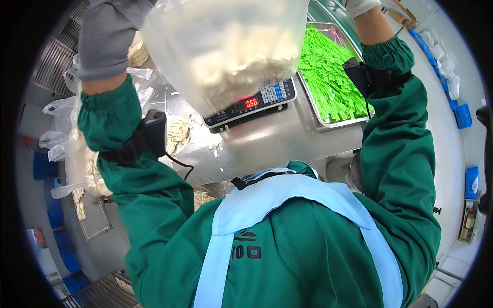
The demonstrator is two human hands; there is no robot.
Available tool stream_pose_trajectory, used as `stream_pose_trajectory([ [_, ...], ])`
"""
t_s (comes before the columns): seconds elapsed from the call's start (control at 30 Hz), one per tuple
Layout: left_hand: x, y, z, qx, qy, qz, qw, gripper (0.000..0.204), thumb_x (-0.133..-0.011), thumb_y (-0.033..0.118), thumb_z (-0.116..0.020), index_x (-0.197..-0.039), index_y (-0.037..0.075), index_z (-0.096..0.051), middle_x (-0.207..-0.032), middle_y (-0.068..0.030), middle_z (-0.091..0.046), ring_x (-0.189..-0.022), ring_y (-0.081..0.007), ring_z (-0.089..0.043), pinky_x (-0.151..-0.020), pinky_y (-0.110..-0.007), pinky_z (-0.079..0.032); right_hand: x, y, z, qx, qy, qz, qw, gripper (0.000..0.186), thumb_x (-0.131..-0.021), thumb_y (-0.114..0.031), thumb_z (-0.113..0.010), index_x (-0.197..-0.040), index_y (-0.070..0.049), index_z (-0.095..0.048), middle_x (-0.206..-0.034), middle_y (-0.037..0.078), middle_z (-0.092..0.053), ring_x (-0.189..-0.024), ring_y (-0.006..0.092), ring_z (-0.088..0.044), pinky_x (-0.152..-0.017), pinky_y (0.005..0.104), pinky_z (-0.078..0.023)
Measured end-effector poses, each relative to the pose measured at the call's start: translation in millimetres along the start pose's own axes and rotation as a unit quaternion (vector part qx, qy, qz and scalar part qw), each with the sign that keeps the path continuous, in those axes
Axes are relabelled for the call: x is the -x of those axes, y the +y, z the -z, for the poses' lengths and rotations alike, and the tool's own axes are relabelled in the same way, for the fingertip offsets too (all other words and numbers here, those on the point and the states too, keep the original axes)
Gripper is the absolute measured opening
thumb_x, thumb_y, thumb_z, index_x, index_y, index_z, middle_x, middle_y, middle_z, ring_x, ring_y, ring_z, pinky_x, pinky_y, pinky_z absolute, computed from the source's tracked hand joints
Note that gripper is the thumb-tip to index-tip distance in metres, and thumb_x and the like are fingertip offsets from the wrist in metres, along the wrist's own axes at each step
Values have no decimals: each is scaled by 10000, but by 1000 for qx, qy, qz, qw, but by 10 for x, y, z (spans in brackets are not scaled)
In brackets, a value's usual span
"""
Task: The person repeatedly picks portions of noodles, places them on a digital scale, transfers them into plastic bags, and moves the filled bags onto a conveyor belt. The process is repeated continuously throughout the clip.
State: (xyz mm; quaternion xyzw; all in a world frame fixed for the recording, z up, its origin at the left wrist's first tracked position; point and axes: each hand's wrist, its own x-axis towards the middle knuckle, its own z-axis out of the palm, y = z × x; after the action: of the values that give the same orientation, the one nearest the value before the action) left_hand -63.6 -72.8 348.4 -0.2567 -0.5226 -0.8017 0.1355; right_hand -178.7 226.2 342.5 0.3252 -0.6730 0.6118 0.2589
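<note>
1. Clear bag [226,46], filled with pale pieces, is held up above the scale [251,105] at the worktop's [277,138] middle.
2. Left hand [105,38], gloved grey, is clenched on the bag's left top.
3. Right hand [359,6] is mostly cut off; its grip cannot be told.
4. Green tags [328,77] are piled in a tray at the right edge.

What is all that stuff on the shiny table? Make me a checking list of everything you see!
Surface: steel table, pale scraps scattered on it.
Job's things: clear plastic bag of pale food pieces, held up above a digital scale with a red display.
Clutter: metal tray of bright green tags; filled bags piled at the left.
Grippers: left hand in a grey glove grips the bag; right hand, gloved, mostly out of frame.
Cables: black cable from the left wrist device.
Surroundings: blue crates, wire racks.
</note>
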Motion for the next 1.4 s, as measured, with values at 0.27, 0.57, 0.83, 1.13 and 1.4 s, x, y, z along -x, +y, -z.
stream_pose_trajectory([
  [0.27,578,-1062,-789,-316,-217,231,894,199,-863,145,-679,-950,-32,-646,-691,-11,-586,-562,-67,-567,-503,-256,-462,1205,-185,-245,64,-192,66,977,197,-856,-100,-664,-1023,-1,-633,-817,89,-652,-784,142,-606,-718,284,-487],
  [0.57,958,-1166,-1243,-223,-267,296,890,222,-888,169,-642,-1058,26,-642,-808,-31,-604,-597,-89,-563,-512,-221,-446,2426,15,121,-70,-456,-212,862,638,-637,-176,-806,-1208,-6,-576,-1139,134,-623,-1048,257,-610,-923,386,-479],
  [0.83,856,-1548,-1387,-255,-402,249,843,471,-888,215,-576,-1291,-18,-506,-803,-112,-616,-627,-120,-580,-577,-271,-479,3275,569,-535,114,-539,-95,829,255,-829,-183,-616,-1072,-124,-668,-1077,113,-638,-972,242,-613,-831,326,-500],
  [1.13,2051,-1751,-139,-565,-310,283,711,1109,-581,414,-862,-1452,20,-299,-1421,-238,-362,-1335,-378,-359,-1144,-426,-254,3361,967,-649,50,-465,3,884,165,-887,-229,-605,-956,-89,-658,-897,89,-610,-902,198,-591,-776,349,-473],
  [1.4,2757,-2689,27,-587,-240,137,761,575,-736,246,-739,-1212,18,-509,-1126,-153,-527,-1062,-274,-511,-914,-381,-413,2813,369,-801,-5,-410,207,888,183,-662,-255,-684,-762,-102,-686,-656,117,-631,-570,301,-593,-574,409,-486],
])
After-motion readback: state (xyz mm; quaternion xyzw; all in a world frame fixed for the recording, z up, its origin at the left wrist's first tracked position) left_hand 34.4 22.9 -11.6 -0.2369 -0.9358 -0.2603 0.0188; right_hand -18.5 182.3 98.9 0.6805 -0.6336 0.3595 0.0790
